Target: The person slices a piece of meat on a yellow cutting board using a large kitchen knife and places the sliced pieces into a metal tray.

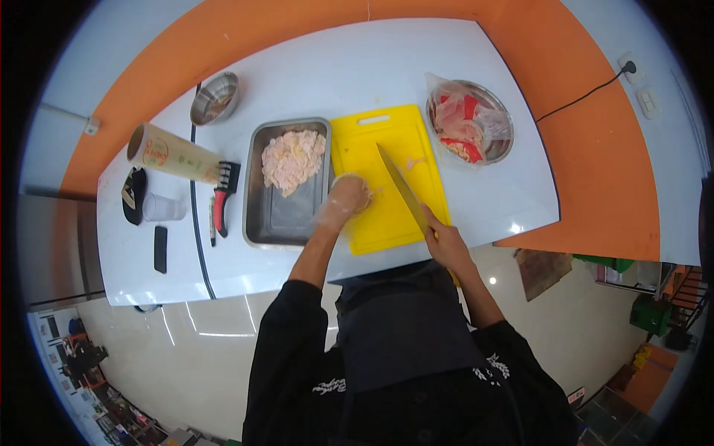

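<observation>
A long kitchen knife [403,184] is gripped by its handle in my right hand [446,242], its blade slanting up and left over the yellow cutting board [385,223]. My left hand [350,195], in a clear plastic glove, is curled at the board's left edge beside the tray. Pale shreds of raw meat [376,190] stick out at its fingers; what lies inside the palm is hidden. Left of the board, a metal tray [287,214] holds a heap of pale cut raw meat [293,159] in its upper part. A small scrap of meat [414,163] rests near the board's right side.
Right of the board stands a steel bowl [505,148] with plastic bags in it. Leftward are a knife sharpener [223,192], a marker pen [212,220], a large wrap roll [178,153], a plastic cup [163,207], a black phone-like object [160,249] and another steel bowl [215,99].
</observation>
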`<state>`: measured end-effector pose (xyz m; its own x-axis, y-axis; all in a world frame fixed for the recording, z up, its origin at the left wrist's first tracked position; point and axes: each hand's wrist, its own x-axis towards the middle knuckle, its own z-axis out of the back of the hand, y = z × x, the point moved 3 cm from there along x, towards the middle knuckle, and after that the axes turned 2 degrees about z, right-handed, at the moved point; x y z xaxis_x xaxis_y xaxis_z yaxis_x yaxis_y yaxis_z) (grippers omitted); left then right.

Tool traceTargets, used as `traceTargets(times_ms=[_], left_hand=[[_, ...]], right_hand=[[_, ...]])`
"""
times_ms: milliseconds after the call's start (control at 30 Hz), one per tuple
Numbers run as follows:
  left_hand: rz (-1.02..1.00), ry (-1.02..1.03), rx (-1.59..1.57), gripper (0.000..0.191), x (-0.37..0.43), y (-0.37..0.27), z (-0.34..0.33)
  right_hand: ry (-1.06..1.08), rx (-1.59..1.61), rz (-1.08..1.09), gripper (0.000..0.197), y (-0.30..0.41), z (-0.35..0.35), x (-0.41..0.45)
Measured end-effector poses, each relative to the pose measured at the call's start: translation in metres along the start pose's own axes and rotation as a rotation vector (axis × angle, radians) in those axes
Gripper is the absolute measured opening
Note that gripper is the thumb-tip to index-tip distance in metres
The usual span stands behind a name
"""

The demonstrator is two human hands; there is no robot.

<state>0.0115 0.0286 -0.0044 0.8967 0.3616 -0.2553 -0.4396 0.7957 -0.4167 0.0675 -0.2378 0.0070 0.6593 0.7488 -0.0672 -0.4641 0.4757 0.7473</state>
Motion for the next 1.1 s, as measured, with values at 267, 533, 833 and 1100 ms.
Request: traceTargets(times_ms=[267, 533, 833, 1100], left_hand=[[0.106, -0.178, -1.238, 0.016, -0.01, -0.039, -0.022], [0.365, -0.635, -1.174, 0.011, -0.023, -0.039, -0.057], [0.243, -0.855, -0.487, 0.016, -0.04, 0.003, -0.043], [-0.119, -0.372, -0.069, 0.017, 0.0, 0.004, -0.015]], right_hand=[[-0.074, 0.185, -0.179, 0.059, 0.004, 0.032, -0.02], [0.016, 0.034, -0.071, 0.062, 0.008, -0.022, -0.014], [0.015, -0.046, -0.033, 0.062, 0.013, -0.022, -0.01], [-0.072, 0.055, -0.007, 0.064, 0.045, -0.046, 0.014]])
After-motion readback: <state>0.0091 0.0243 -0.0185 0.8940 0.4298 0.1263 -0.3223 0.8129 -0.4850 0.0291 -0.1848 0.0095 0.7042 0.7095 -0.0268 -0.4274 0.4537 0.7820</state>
